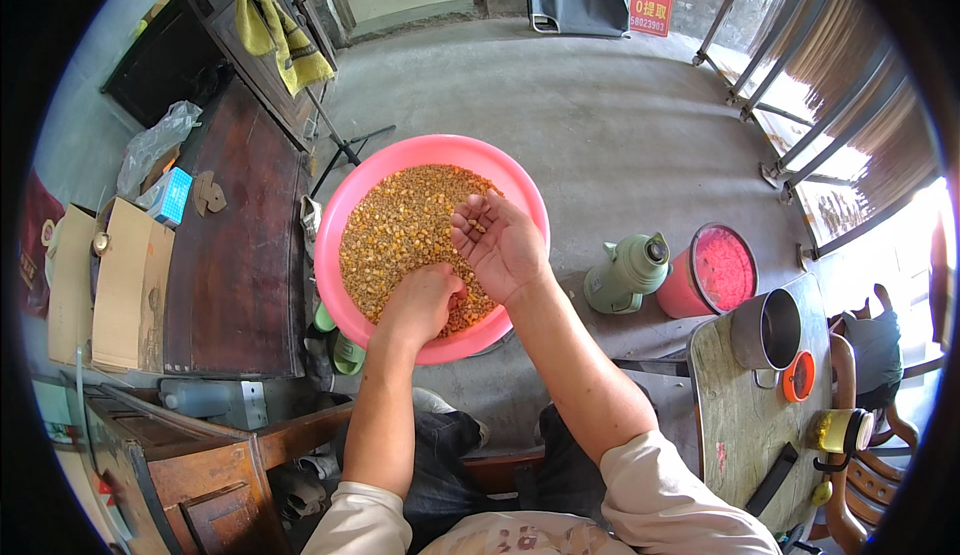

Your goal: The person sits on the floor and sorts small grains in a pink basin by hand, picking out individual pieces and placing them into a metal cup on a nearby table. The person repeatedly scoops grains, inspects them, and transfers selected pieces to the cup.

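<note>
A large pink plastic basin (330, 255) stands before me, holding mixed grain (397, 217) with yellow corn kernels among smaller brownish grains. My left hand (424, 296) rests low in the basin, its fingers curled down at the grain; whether they hold any is hidden. Over the right part of the basin my right hand (502, 244) is turned palm up with the fingers half curled, and a few kernels lie on them.
On the right, a green thermos flask (626, 274) and a pink bucket (705, 270) stand on the floor beside a wooden table (720, 412) with a metal pot (765, 330). A dark red wooden chest (232, 240) stands left, near a stand with a yellow towel (281, 37).
</note>
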